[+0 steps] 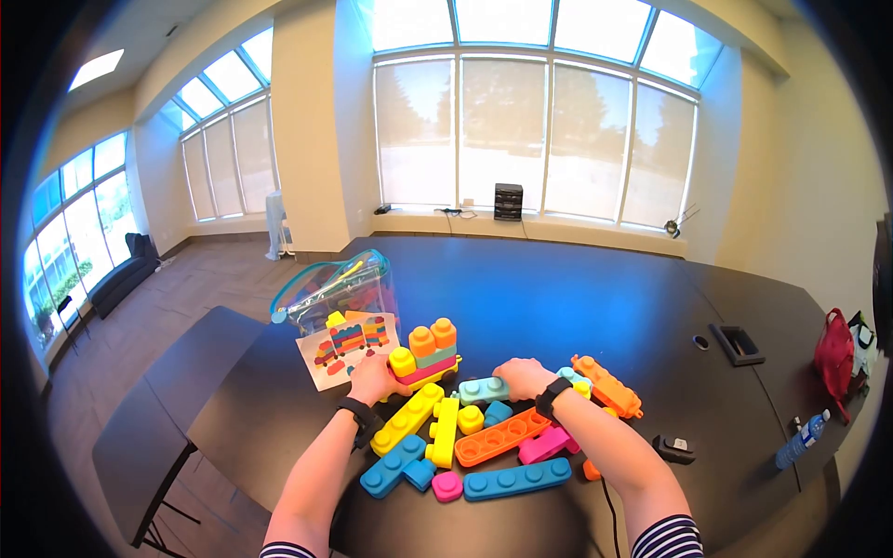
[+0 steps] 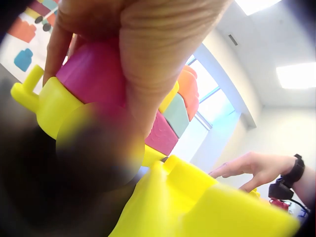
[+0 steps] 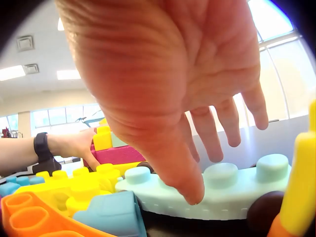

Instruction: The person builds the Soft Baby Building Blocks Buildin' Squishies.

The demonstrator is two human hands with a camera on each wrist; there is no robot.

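Note:
A toy vehicle with a yellow wheeled base (image 2: 57,106) stands at the left of the pile. My left hand (image 1: 372,379) (image 2: 148,49) grips its magenta block (image 2: 94,74) between thumb and fingers. Beside that hand rise a yellow block (image 1: 402,361) and orange blocks (image 1: 433,338) on teal and magenta layers. My right hand (image 1: 526,378) (image 3: 163,84) reaches over a long pale-teal piece (image 1: 482,391) (image 3: 222,197) with dark wheels. Its thumb lies against the near side, while the other fingers extend loosely beyond it.
Loose pieces lie nearer me: a yellow bar (image 1: 407,418), an orange bar (image 1: 502,438), a blue bar (image 1: 517,480) and a magenta block (image 1: 447,486). Behind the left hand are a picture sheet (image 1: 349,352) and a clear bag (image 1: 363,293). A water bottle (image 1: 802,441) stands far right.

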